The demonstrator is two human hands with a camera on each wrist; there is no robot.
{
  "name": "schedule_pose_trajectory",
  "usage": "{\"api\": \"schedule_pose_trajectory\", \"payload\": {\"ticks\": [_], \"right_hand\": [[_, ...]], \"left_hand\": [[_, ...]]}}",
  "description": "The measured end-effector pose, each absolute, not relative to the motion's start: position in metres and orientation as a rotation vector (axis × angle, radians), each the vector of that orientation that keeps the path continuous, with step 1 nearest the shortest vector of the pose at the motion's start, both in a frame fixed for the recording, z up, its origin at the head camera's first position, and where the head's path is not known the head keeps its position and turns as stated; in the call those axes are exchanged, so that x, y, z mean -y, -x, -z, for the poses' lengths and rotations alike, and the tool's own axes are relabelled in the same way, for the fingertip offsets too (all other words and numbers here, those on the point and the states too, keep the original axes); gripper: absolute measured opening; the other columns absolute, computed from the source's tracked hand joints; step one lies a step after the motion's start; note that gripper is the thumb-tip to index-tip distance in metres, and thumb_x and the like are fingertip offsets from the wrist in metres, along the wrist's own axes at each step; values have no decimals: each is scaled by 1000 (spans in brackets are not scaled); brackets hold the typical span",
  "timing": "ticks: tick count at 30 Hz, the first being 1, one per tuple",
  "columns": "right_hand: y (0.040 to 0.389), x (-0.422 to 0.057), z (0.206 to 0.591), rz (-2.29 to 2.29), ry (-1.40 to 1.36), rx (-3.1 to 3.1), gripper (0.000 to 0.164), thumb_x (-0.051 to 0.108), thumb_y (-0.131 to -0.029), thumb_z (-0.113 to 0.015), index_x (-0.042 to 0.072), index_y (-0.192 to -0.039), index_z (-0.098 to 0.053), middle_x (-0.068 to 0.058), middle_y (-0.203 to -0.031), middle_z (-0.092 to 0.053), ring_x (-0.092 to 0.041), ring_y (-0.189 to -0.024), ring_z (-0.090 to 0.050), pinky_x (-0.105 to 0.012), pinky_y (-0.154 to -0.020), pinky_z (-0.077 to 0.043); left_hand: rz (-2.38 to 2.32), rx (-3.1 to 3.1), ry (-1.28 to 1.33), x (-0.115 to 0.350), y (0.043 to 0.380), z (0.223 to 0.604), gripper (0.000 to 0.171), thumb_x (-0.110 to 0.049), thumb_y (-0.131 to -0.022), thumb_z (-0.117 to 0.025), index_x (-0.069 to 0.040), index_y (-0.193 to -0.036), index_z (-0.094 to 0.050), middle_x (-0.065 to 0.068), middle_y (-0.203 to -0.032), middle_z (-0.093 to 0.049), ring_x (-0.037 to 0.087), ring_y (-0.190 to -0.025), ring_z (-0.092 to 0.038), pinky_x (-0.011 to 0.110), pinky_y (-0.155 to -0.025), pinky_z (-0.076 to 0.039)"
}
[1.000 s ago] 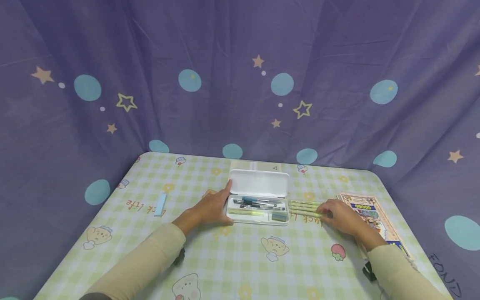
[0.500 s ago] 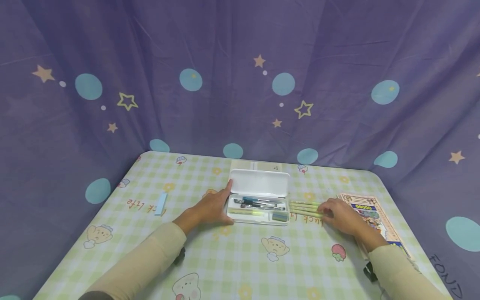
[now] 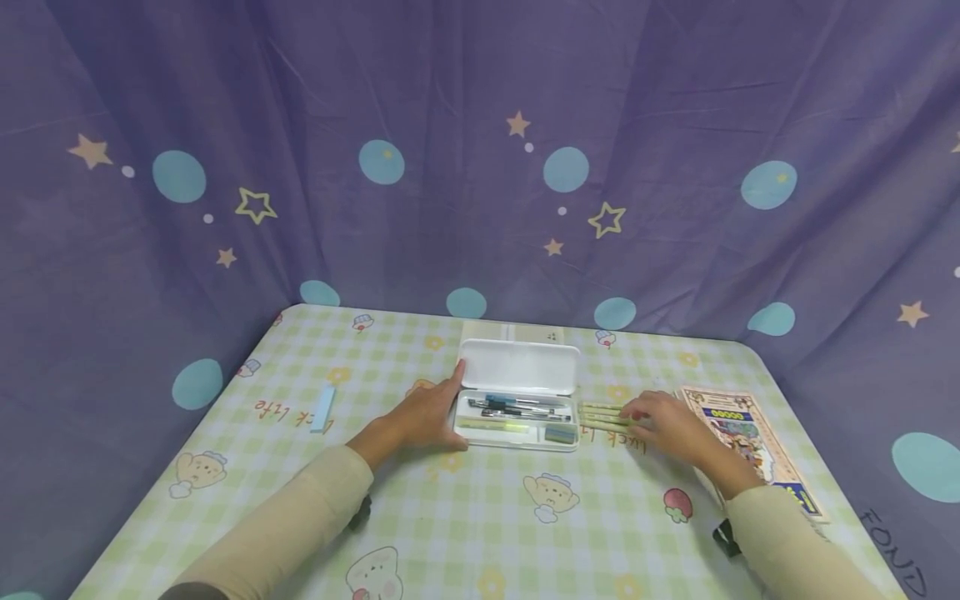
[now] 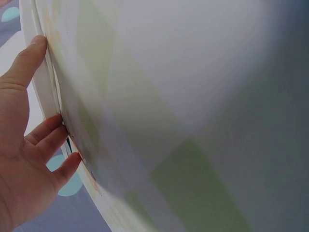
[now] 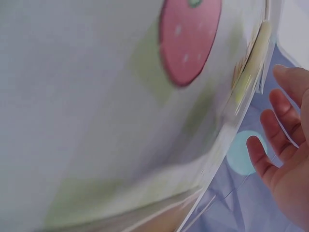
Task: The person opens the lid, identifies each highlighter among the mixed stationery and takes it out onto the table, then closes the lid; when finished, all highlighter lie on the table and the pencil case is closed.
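A white pencil case [image 3: 517, 367] lies with its lid raised in the middle of the table. Inside are several dark pens [image 3: 517, 407], a yellow stick [image 3: 491, 426] and a grey-green block [image 3: 560, 435]. My left hand [image 3: 426, 412] touches the case's left side, thumb at the near corner, fingers along the edge. To the right of the case, several slim yellow-green pens [image 3: 600, 414] lie side by side. Over their right ends is my right hand [image 3: 666, 423], partly hiding them. In the right wrist view its fingers [image 5: 273, 128] are loosely bent, with nothing between them.
A light-blue strip [image 3: 322, 409] lies at the left. At the right, beside my right forearm, is a colourful printed booklet [image 3: 750, 446]. A pale flat notebook [image 3: 483, 332] sits behind the case. A purple curtain [image 3: 450, 108] hangs beyond the table's far edge.
My right hand has moved left over the yellow-green pens, covering more of them and uncovering more of the booklet. The left hand and the case have stayed in place.
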State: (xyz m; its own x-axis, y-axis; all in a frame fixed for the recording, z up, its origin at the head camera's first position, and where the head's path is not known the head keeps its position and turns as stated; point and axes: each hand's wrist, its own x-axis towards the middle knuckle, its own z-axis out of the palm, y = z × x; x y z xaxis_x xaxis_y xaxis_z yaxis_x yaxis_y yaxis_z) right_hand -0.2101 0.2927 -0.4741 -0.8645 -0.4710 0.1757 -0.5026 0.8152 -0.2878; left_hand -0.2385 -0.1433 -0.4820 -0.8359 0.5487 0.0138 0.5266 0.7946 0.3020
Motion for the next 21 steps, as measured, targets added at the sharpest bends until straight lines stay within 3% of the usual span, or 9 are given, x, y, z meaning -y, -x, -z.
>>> {"api": "schedule_pose_trajectory", "payload": {"ticks": [14,21], "right_hand": [[213,-264,474,-520,-827,2869,16,12,-87,-78,13,-103,-78,4,-92,-71,-12,-85,-64,-42,-82,-54],[215,-253,475,-557,-876,2818,14,11,-87,-78,14,-100,-77,8,-88,-68,-8,-81,-61,-35,-79,-53]], "left_hand": [[-464,-2904,-865,143,238,482,142,-57,-67,-89,1,-163,-1,16,-152,-54,28,-126,-63,47,-107,-39],[-480,-2898,-856,143,238,482,142,-56,-67,-90,1,-163,-1,17,-153,-52,29,-127,-62,47,-108,-39]]}}
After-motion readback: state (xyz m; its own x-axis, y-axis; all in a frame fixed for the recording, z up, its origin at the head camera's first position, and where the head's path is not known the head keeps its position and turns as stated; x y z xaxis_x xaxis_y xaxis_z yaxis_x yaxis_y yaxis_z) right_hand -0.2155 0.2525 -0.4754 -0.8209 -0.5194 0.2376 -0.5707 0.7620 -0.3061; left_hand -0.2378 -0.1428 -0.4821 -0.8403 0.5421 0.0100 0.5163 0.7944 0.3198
